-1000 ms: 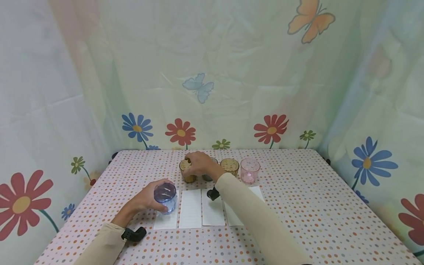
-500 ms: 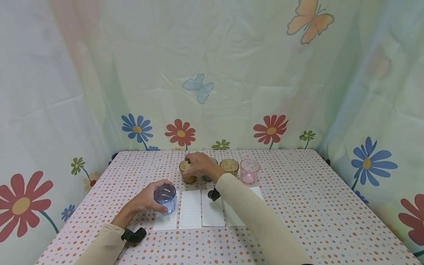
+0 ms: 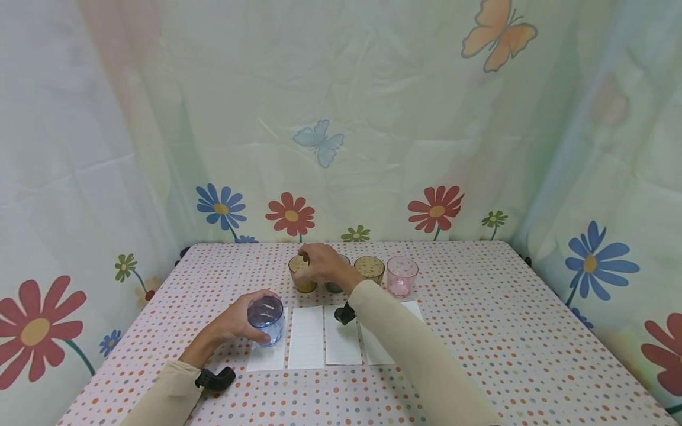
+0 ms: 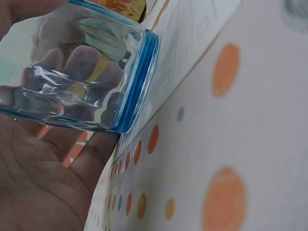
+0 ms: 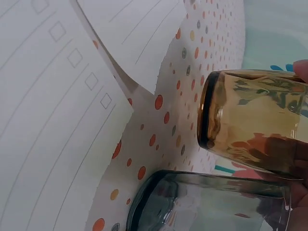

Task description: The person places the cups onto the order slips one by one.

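My left hand point(image 3: 240, 318) grips a clear blue glass point(image 3: 269, 322), thumb on the near side and fingers curled round behind. The glass is over the leftmost white sheet point(image 3: 268, 360); in the left wrist view its thick blue end point(image 4: 139, 82) is right at the paper. At the back row, my right hand point(image 3: 323, 264) holds an amber glass point(image 3: 305, 286) from above by its upper part. In the right wrist view this amber glass point(image 5: 252, 118) has its dark base close over the dotted cloth. Beside it stands a grey glass point(image 5: 187, 204), partly hidden by the hand in the head view.
Right of the grey glass stand a second amber glass point(image 3: 370, 266) and a pink glass point(image 3: 402, 276). Further lined sheets point(image 3: 306, 337) lie side by side in front of the row; my right forearm point(image 3: 415, 355) crosses above the rightmost. A flowered curtain encloses the table point(image 3: 506, 331).
The amber glass and my right hand look very slightly higher. My left hand and the blue glass have stayed in place.
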The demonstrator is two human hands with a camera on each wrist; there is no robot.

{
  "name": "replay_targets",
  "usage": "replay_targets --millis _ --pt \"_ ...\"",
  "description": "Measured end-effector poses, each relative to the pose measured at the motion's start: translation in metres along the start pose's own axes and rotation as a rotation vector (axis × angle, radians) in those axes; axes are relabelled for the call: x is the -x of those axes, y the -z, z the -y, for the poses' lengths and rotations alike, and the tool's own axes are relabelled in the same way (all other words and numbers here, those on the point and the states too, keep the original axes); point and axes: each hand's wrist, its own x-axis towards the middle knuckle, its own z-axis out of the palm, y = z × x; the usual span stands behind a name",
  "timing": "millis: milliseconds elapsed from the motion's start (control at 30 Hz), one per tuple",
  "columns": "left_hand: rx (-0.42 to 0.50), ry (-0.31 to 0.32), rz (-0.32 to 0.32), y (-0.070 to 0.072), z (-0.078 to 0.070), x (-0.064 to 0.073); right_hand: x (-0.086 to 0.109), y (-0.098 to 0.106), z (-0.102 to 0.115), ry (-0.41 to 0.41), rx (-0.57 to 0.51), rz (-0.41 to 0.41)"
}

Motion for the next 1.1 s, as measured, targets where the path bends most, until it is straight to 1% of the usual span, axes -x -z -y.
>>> replay_targets --millis 233,500,767,900,967,1100 --pt "-0.001 -0.006 0.0 0.0 0.001 0.0 0.003 0.001 0.0 -0.009 -0.065 -0.038" --pt "0.007 -0.015 0.0 0.0 0.001 -0.001 0.005 0.004 0.002 0.035 -0.11 -0.06" --pt "-0.009 -0.014 -0.005 0.0 0.003 0.0 0.009 0.007 0.007 0.096 -0.159 -0.069" --pt "-0.005 -0.006 -0.003 0.0 0.002 0.0 0.013 0.007 0.01 0.126 -0.156 -0.063" --pt "-0.004 -0.004 -0.006 0.0 0.002 0.0 0.015 0.006 0.011 0.142 -0.134 -0.062" --pt "0.011 -0.015 -0.005 0.0 0.002 0.0 0.021 0.008 0.016 0.188 -0.115 -0.058"
